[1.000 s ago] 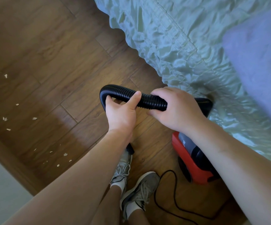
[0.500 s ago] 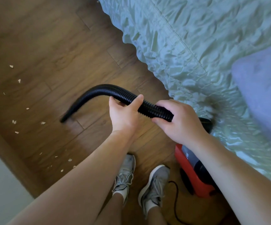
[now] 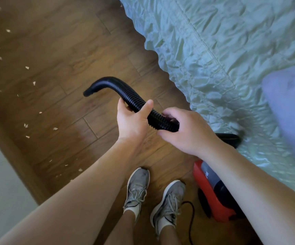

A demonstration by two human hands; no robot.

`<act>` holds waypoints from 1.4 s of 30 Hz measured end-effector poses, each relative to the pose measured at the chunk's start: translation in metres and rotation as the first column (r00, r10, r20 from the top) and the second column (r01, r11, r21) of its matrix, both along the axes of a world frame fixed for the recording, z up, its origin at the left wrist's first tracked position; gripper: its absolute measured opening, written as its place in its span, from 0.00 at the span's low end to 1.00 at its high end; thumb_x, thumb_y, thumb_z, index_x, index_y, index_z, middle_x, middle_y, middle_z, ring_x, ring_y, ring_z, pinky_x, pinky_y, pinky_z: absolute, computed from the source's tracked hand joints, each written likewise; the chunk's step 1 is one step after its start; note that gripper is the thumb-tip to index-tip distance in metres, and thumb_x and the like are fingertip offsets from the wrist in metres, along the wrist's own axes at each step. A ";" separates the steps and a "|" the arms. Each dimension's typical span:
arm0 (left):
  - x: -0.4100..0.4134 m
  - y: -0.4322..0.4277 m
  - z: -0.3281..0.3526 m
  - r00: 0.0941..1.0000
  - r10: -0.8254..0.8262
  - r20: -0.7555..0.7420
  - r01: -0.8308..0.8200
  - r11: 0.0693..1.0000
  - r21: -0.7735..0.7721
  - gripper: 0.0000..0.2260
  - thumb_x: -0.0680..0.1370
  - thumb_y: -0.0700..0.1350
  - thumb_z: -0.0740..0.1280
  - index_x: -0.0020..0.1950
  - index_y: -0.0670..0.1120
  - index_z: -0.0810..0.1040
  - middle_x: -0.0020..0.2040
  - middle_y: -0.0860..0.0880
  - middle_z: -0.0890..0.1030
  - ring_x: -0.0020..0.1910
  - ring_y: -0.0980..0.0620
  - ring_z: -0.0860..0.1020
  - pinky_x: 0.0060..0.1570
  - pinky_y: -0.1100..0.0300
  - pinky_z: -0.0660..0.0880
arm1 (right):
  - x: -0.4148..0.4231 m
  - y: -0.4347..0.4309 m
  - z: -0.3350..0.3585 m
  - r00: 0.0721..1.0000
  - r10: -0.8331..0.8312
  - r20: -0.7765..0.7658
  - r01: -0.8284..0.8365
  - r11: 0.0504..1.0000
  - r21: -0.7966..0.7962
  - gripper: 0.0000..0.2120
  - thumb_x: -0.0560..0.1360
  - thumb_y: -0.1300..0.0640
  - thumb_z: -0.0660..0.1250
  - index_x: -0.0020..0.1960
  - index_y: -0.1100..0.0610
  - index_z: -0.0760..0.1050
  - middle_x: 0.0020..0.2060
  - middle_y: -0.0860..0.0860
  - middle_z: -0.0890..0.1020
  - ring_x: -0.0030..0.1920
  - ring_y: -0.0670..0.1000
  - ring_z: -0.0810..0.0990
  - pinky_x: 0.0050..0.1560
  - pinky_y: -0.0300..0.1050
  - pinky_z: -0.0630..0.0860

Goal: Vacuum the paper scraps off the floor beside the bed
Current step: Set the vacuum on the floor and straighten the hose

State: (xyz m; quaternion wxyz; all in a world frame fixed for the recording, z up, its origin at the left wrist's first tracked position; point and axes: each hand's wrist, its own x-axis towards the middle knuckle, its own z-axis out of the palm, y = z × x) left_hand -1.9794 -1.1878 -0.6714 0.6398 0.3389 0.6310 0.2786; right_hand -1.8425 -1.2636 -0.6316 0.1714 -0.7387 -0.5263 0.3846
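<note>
A black ribbed vacuum hose [image 3: 120, 91] arcs above the wooden floor, its free end [image 3: 87, 93] pointing down and left. My left hand [image 3: 134, 121] grips the hose from below, thumb over the top. Just to its right, my right hand [image 3: 185, 131] closes around the hose nearer the machine. The red and black vacuum cleaner [image 3: 213, 190] stands on the floor by my right forearm, against the bed. Several small white paper scraps [image 3: 55, 128] lie scattered on the floor at the left, apart from the hose end.
The bed with a pale green quilted cover [image 3: 213, 59] fills the right side, and a lilac pillow [image 3: 291, 96] lies on it. A pale wall with a wooden skirting [image 3: 10, 144] runs along the lower left. My two grey shoes [image 3: 137, 188] and the black cord [image 3: 190, 218] are at the bottom.
The hose has unbent from a tight loop over my foot; its free end swung out leftward, then rose and curled closer. The view tilted up, and my feet stepped apart.
</note>
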 end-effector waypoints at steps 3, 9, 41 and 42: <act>-0.010 -0.002 -0.002 0.998 0.053 0.023 -0.052 0.998 -0.044 0.22 0.68 0.51 0.76 0.58 0.45 0.75 0.45 0.49 0.81 0.47 0.49 0.84 0.56 0.43 0.82 | -0.017 0.017 -0.002 1.000 0.009 -0.015 -0.008 0.999 0.052 0.10 0.71 0.46 0.73 0.51 0.47 0.80 0.38 0.43 0.83 0.39 0.44 0.80 0.39 0.45 0.76; -0.039 0.008 -0.007 0.974 0.222 0.047 -0.213 0.965 -0.149 0.15 0.73 0.47 0.76 0.56 0.45 0.78 0.49 0.48 0.83 0.51 0.49 0.84 0.62 0.45 0.79 | -0.028 0.004 -0.009 0.998 0.035 -0.048 -0.033 0.998 0.045 0.14 0.70 0.49 0.74 0.55 0.48 0.81 0.44 0.42 0.84 0.45 0.43 0.81 0.47 0.45 0.78; -0.141 0.025 -0.003 0.949 0.316 -0.002 -0.316 0.948 -0.034 0.12 0.77 0.45 0.74 0.59 0.49 0.78 0.51 0.50 0.84 0.50 0.51 0.85 0.54 0.51 0.83 | -0.115 -0.010 -0.004 0.967 0.141 -0.212 -0.138 0.990 0.029 0.24 0.71 0.52 0.73 0.66 0.44 0.72 0.54 0.35 0.79 0.59 0.34 0.74 0.52 0.23 0.70; -0.142 0.025 -0.001 0.954 0.301 -0.006 -0.301 0.953 -0.024 0.11 0.77 0.45 0.74 0.58 0.50 0.78 0.51 0.49 0.84 0.50 0.50 0.85 0.54 0.50 0.83 | -0.116 -0.011 -0.004 0.965 0.143 -0.219 -0.144 0.989 0.013 0.24 0.71 0.52 0.74 0.65 0.43 0.72 0.53 0.35 0.79 0.59 0.33 0.74 0.52 0.22 0.69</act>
